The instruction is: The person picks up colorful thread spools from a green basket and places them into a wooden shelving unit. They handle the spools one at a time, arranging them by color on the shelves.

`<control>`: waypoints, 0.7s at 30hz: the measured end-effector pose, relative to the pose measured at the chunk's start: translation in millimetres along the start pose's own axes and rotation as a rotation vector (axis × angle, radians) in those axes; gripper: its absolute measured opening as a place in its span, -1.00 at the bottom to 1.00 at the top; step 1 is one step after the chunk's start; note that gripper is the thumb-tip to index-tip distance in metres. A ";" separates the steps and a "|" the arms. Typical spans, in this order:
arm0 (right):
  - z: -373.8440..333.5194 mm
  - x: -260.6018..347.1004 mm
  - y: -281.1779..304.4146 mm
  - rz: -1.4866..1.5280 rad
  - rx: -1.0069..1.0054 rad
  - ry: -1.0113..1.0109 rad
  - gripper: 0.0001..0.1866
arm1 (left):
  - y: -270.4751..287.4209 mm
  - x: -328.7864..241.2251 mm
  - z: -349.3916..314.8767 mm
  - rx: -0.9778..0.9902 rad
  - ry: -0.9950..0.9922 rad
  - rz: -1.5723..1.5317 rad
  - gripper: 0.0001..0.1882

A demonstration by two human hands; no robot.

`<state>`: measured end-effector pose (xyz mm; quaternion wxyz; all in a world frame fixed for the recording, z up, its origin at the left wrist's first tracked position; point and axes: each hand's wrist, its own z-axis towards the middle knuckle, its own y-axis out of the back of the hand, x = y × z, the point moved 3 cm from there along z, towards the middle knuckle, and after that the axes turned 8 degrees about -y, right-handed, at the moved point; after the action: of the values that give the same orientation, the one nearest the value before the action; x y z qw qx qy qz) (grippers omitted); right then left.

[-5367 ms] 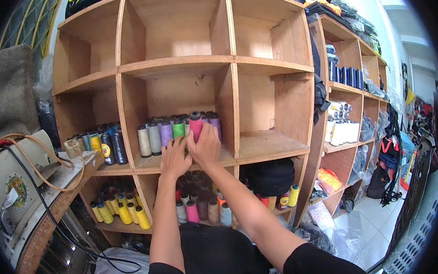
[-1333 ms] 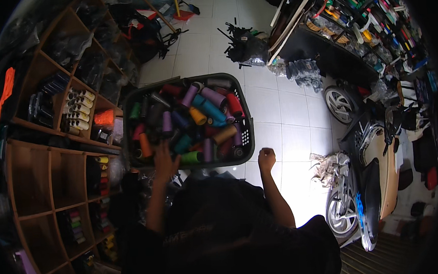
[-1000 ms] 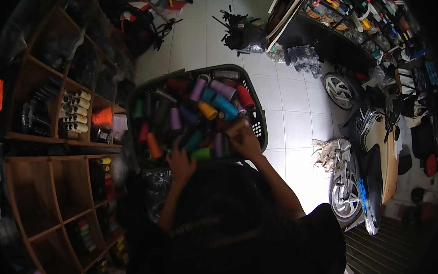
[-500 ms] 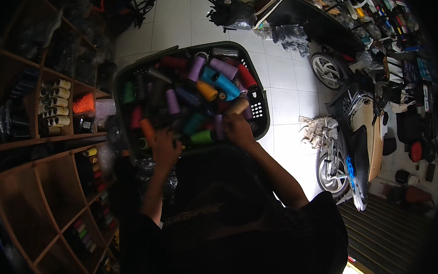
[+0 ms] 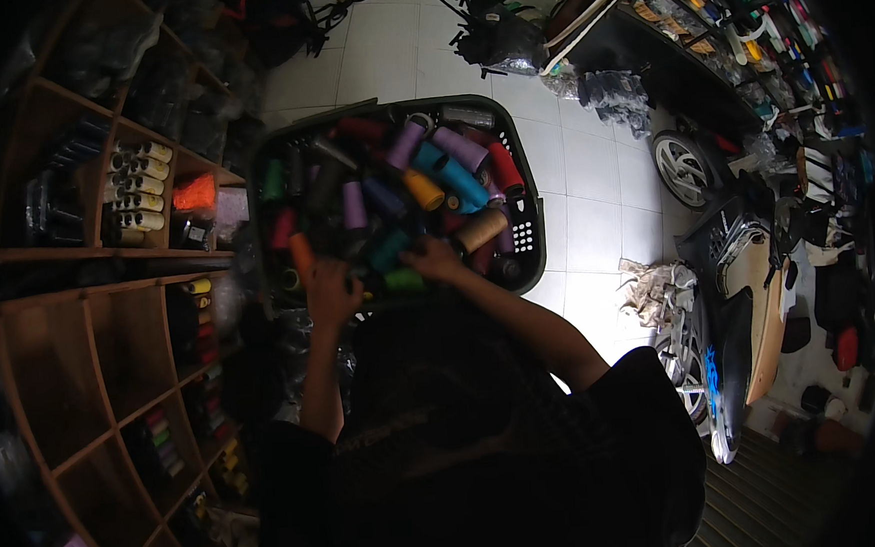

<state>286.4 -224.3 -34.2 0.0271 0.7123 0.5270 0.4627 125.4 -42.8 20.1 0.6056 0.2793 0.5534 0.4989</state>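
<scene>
A dark plastic basket (image 5: 532, 258), full of thread spools, sits in front of me. In its near left part, my left hand (image 5: 332, 292) has its fingers curled downward; an orange spool (image 5: 301, 254) lies against their left side. What the fingers close on is hidden. My right hand (image 5: 439, 261) reaches leftward over the pile, fingers stretched toward a teal spool (image 5: 389, 248) and a bright green spool (image 5: 404, 279). A tan spool (image 5: 482, 231) rests just beyond the right hand, apart from it. Purple (image 5: 354, 206), blue (image 5: 464, 189) and yellow (image 5: 422, 189) spools lie farther in.
Wooden cubby shelves (image 5: 97, 279) run along my left, holding spools and bagged goods. On the right stands a motorbike (image 5: 726, 316) with a crumpled cloth (image 5: 656, 290) beside it. Plastic-wrapped bundles (image 5: 615, 100) lie on the tiled floor (image 5: 583, 194) ahead.
The right hand has let go of the tan spool, which lies on the pile, and has moved left toward the teal and green spools. The left hand stays by the orange spool. The view has shifted slightly.
</scene>
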 end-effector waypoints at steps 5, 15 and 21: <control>9.6 7.3 5.1 0.068 -0.007 -0.182 -0.32 | -2.0 -0.1 -2.9 -0.020 0.023 0.024 -0.71; 1.6 6.5 9.5 0.093 -0.127 -0.113 -0.37 | 1.2 -2.8 -2.1 -0.019 0.015 0.033 -0.69; -34.5 36.0 44.8 0.028 -0.064 0.125 -0.36 | 1.3 -58.2 4.9 -0.097 0.043 -0.066 -0.42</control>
<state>295.7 -231.7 31.7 0.0105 0.6881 0.5026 0.5232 136.1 -94.5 45.2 0.6224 0.2203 0.5506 0.5107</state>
